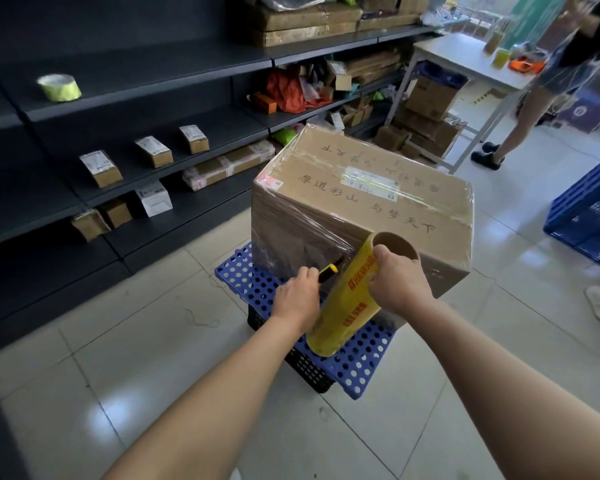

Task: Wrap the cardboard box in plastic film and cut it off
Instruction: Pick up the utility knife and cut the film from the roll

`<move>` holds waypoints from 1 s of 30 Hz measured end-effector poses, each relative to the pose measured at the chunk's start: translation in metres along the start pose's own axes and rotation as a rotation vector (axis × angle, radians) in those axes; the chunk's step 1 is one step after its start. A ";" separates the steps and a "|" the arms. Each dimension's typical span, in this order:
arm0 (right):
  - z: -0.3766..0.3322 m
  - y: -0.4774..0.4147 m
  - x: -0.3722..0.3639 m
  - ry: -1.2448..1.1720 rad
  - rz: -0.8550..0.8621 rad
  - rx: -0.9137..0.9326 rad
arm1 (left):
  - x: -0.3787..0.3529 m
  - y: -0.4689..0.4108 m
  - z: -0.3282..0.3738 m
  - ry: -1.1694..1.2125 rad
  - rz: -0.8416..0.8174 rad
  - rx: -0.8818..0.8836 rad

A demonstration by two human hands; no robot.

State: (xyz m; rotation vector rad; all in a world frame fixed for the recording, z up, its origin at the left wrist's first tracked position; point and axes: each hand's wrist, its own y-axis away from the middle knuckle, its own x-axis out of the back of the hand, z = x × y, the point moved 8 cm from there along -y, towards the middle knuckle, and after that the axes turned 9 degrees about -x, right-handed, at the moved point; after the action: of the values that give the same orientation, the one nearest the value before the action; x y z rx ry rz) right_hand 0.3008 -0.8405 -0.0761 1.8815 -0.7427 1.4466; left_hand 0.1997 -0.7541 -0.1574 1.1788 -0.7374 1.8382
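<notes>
1. At the middle of the view, a cardboard box (361,202) sits on a blue perforated board (243,271) over a black crate (305,368), raised off the floor. Clear plastic film (291,223) already covers its sides.
2. At 6 o'clock of the box, the right hand (397,285) grips the top end of a yellow film roll (343,313), tilted against the box's near corner, likely to keep the film taut.
3. At 9 o'clock of the roll, the left hand (297,296) grips a yellow-and-black knife (329,270), its tip aimed at the stretched film, seemingly ready to cut.
</notes>
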 end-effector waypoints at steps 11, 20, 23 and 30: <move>0.018 -0.004 0.003 -0.030 -0.011 -0.078 | -0.048 0.031 -0.037 0.105 -0.198 0.194; 0.016 0.003 0.010 0.001 -0.015 -0.099 | 0.025 -0.012 0.006 0.337 0.014 -0.094; 0.019 0.003 0.013 -0.002 -0.018 -0.118 | 0.021 -0.024 0.004 0.152 -0.099 -0.098; 0.019 -0.001 0.017 0.001 -0.003 -0.124 | -0.016 -0.022 -0.009 -0.105 -0.371 0.009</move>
State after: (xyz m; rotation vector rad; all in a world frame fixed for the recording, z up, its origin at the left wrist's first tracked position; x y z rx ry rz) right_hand 0.3173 -0.8554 -0.0638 1.7873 -0.8099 1.3673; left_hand 0.2183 -0.7415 -0.1743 1.3268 -0.5258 1.4826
